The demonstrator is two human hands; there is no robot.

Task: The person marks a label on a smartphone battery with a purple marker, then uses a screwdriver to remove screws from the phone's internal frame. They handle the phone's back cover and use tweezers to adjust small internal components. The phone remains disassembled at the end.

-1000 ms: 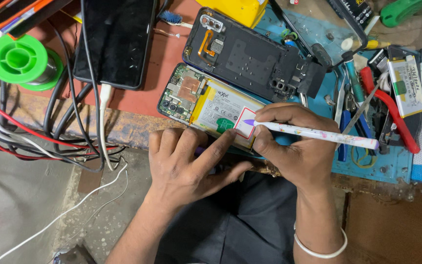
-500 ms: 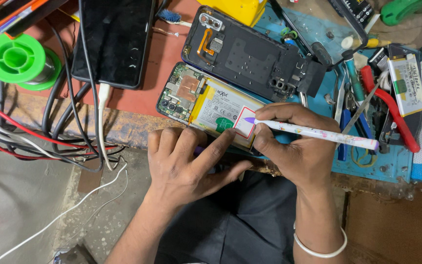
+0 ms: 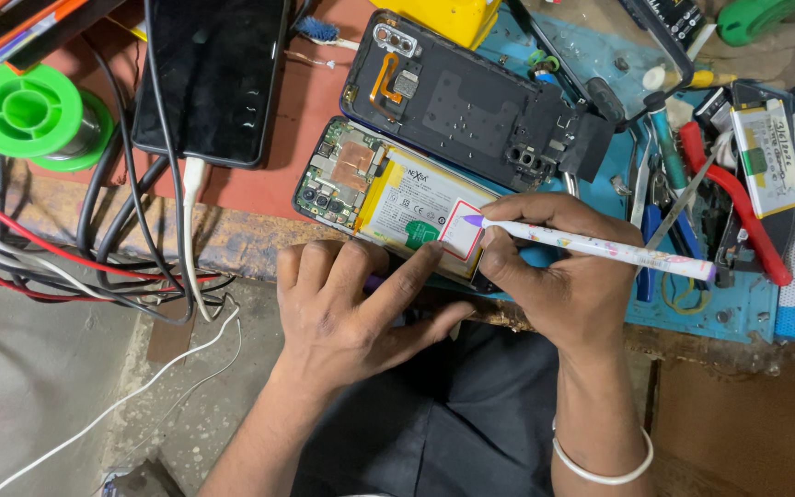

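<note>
Head camera view, nearest first: the left hand [image 3: 351, 308] lies at the workbench edge, its forefinger stretched onto the lower edge of an opened smartphone [image 3: 388, 198], holding nothing. Beside it the right hand [image 3: 558, 271] pinches a white pen [image 3: 591, 245], whose purple tip touches a red-bordered white sticker [image 3: 463, 230] on the phone's battery. Just beyond lies the phone's detached back cover [image 3: 476, 101], inner side up. Farther left rest a dark phone [image 3: 213, 74], screen up, and a green solder spool [image 3: 29, 115]; tools crowd the blue mat [image 3: 738, 308] at right.
</note>
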